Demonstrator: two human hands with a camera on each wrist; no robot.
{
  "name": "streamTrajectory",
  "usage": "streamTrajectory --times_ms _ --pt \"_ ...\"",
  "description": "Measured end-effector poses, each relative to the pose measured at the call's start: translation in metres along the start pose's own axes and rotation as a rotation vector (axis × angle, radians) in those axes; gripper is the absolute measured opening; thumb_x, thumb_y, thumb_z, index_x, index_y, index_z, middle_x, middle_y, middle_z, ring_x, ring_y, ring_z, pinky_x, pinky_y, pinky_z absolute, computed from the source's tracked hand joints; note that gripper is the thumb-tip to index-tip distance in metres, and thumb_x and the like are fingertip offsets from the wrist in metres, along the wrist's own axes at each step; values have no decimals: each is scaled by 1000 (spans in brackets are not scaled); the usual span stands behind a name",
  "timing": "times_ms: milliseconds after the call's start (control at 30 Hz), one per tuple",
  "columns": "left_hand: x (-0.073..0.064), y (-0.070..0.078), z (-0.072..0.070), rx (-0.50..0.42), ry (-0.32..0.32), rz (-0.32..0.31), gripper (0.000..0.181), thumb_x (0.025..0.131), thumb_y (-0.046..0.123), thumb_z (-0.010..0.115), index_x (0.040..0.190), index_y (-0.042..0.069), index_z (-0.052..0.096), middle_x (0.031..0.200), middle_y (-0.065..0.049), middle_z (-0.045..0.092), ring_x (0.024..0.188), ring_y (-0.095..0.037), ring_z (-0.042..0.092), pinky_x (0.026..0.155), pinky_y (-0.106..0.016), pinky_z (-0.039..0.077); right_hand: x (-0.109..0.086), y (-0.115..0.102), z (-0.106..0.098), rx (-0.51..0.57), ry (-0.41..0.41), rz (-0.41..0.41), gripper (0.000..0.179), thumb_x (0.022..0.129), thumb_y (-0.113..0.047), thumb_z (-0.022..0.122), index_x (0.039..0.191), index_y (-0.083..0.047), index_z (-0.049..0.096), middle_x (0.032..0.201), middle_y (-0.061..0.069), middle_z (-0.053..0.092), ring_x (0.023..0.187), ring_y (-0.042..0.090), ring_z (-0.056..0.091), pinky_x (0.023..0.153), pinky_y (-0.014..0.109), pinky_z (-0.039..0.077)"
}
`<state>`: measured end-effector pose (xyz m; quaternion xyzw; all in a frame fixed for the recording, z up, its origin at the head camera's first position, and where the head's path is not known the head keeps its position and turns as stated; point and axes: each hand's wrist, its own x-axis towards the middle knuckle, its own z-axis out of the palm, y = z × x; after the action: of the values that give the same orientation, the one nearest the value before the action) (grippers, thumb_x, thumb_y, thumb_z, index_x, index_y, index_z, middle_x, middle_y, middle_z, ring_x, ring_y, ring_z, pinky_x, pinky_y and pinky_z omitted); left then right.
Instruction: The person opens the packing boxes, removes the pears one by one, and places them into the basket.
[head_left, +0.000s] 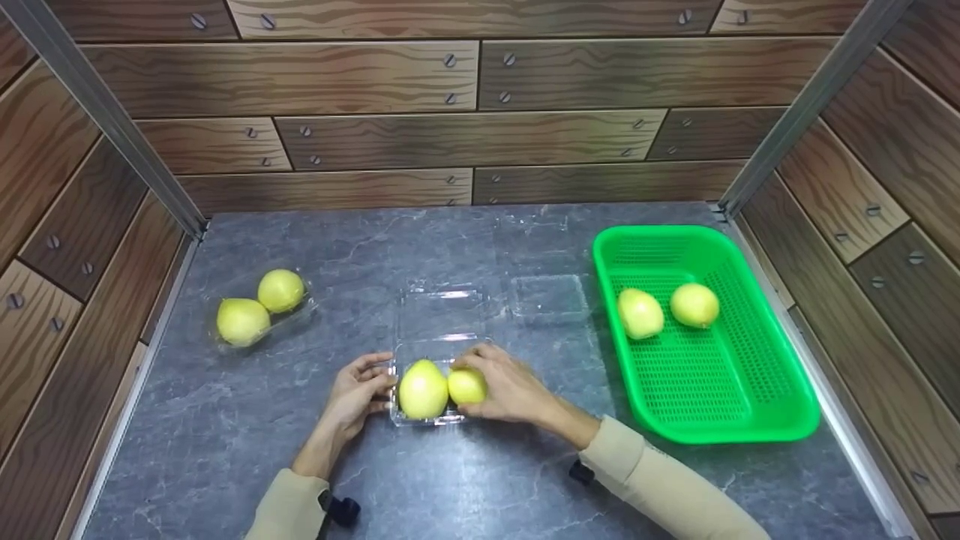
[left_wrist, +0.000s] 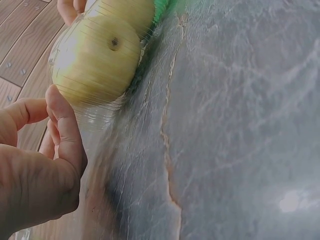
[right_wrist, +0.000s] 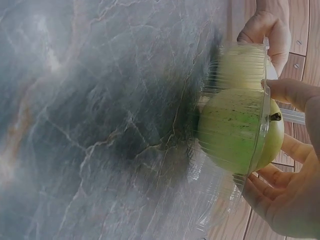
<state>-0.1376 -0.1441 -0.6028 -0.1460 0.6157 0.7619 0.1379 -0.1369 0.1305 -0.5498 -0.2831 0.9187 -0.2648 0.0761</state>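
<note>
A clear plastic clamshell box (head_left: pixel 439 421) lies on the table with its lid (head_left: pixel 442 313) folded back, away from me. Inside the base sit two yellow-green pears, the left pear (head_left: pixel 422 391) and the smaller-looking right pear (head_left: pixel 468 387). My right hand (head_left: pixel 511 384) grips the right pear, thumb on one side and fingers on the other; its stem (right_wrist: pixel 275 116) shows in the right wrist view. At the box's left side is my left hand (head_left: pixel 351 396), fingers spread apart. In the left wrist view a fingertip (left_wrist: pixel 53 93) touches the clear wall.
To the right stands a green plastic basket (head_left: pixel 724 405) with two pears (head_left: pixel 640 313) in it. Another clear box (head_left: pixel 281 319) at the left holds two pears (head_left: pixel 243 321). An additional clear container (head_left: pixel 547 298) lies between the open lid and the basket. Wood-patterned walls surround the table.
</note>
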Motion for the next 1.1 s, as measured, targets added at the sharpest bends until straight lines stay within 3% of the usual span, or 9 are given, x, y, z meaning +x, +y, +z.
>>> streamTrajectory --times_ms 533,1100 --pt "0 -1 0 -2 -11 8 53 85 -9 70 137 -4 58 88 2 64 65 -10 59 49 -21 56 14 1 -4 -92 -111 -40 61 80 -33 89 136 -15 68 135 10 67 117 27 64 95 43 61" --pt "0 -2 2 20 3 14 50 86 -8 70 134 -3 59 86 2 62 63 -11 60 49 -22 56 10 3 -6 -18 12 -67 55 77 -27 91 126 -15 72 127 8 68 113 27 64 92 45 62"
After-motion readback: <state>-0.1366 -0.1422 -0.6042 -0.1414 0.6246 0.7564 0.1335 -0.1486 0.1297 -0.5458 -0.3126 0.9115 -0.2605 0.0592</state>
